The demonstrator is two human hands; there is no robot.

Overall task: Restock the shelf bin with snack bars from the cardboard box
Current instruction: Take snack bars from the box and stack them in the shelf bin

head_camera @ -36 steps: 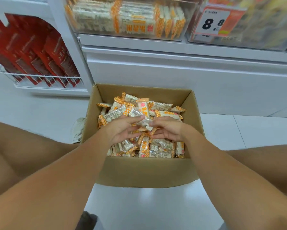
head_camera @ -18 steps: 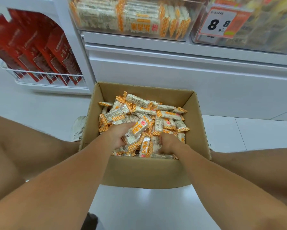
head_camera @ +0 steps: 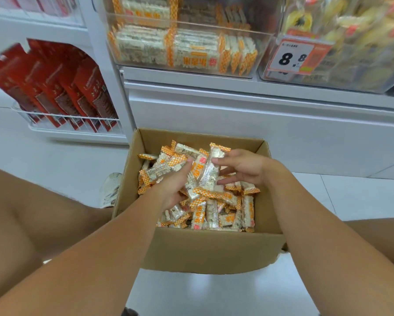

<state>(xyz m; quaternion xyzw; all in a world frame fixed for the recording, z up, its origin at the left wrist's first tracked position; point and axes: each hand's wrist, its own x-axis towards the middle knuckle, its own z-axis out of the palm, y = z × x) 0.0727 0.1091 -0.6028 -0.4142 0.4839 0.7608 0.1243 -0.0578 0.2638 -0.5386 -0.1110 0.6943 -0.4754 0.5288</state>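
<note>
An open cardboard box (head_camera: pixel 205 252) stands on the floor between my knees, filled with several snack bars (head_camera: pixel 214 215) in clear and orange-checked wrappers. My left hand (head_camera: pixel 175 183) holds a small bunch of bars above the pile, thumb on top. My right hand (head_camera: pixel 241 167) pinches one bar (head_camera: pixel 210 169) standing on end against that bunch. Above, a clear shelf bin (head_camera: pixel 191 71) holds rows of the same bars.
A white shelf front (head_camera: pixel 259 115) rises right behind the box. A wire rack of red packets (head_camera: pixel 61 87) sits at the left. A second clear bin with a price tag (head_camera: pixel 294 55) is at the right. A shoe (head_camera: pixel 110 188) lies left of the box.
Both hands have come up out of the pile with bars gathered between them. The view has tilted up, showing more of the shelf bin.
</note>
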